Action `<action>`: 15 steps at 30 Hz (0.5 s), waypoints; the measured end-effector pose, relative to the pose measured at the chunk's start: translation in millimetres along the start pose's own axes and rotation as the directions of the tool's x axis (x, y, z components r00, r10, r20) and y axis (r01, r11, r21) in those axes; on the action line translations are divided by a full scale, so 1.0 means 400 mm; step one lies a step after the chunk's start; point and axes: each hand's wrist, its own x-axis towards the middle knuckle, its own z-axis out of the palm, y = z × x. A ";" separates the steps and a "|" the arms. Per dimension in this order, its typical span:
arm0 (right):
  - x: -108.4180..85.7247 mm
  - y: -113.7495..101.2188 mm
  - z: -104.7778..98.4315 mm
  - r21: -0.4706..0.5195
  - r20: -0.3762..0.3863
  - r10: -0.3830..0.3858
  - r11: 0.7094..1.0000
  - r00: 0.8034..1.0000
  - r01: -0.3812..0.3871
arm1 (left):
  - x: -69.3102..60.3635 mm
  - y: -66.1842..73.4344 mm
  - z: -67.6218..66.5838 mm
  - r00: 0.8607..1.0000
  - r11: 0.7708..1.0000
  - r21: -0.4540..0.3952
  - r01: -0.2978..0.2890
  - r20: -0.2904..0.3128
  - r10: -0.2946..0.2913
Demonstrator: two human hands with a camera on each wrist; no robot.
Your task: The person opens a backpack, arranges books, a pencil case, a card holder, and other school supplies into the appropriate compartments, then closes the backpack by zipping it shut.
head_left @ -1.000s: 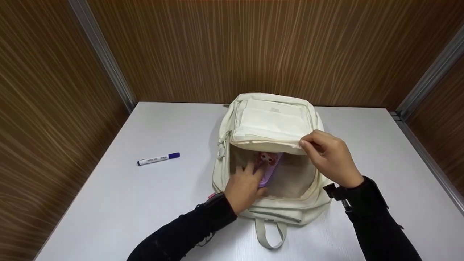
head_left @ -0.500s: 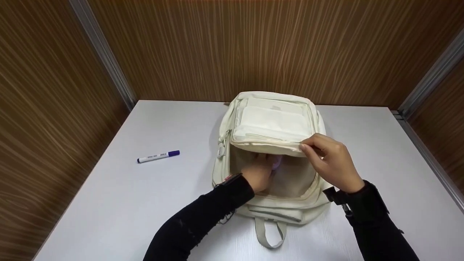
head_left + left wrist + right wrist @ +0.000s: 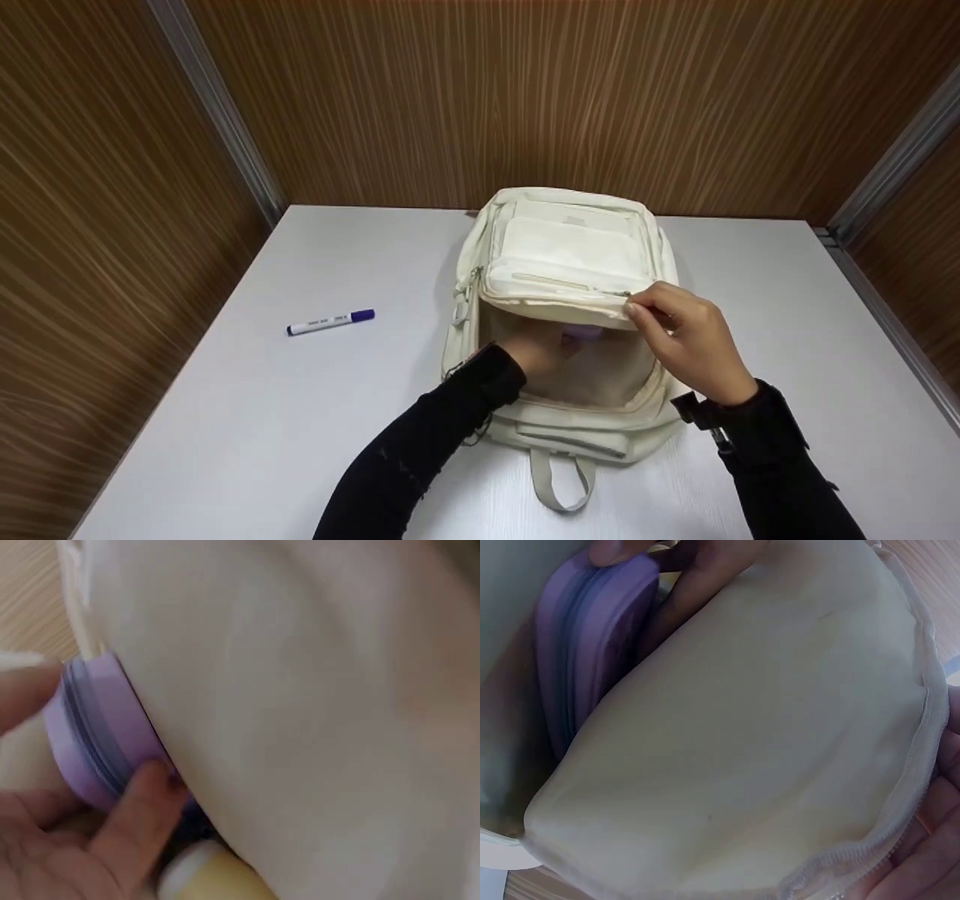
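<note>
A cream backpack lies on the white table, its main compartment unzipped and the front flap lifted. My right hand pinches the flap's zippered edge; in the right wrist view its fingers curl round that edge. Inside the bag, my left hand is partly hidden under the flap. It grips a purple zippered pencil case, thumb on one side and fingers on the other. The case stands on edge in the right wrist view. Beside it in the left wrist view is a yellow thing with a white end, its kind unclear.
A white marker with a purple cap lies on the table left of the backpack. The bag's top handle loop points toward me. Wood-grain panels enclose the table at the back and both sides.
My left hand has reached deeper under the flap and now grips the pencil case, which has turned and gone mostly out of sight in the head view. The right hand stays on the flap.
</note>
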 end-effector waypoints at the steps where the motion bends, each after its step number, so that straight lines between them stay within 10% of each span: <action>1: -0.002 0.002 0.000 0.001 0.002 0.004 1.000 1.000 -0.004 | -0.008 0.007 -0.011 0.999 0.999 0.038 0.025 0.031 -0.026; 6: -0.015 0.002 0.002 0.018 0.001 0.001 1.000 1.000 -0.001 | -0.073 0.010 -0.076 0.984 0.951 0.308 0.010 0.166 -0.064; 15: -0.067 -0.002 0.010 0.033 0.107 -0.094 0.995 0.990 0.091 | -0.201 -0.084 -0.198 0.987 0.982 0.187 -0.012 0.157 -0.018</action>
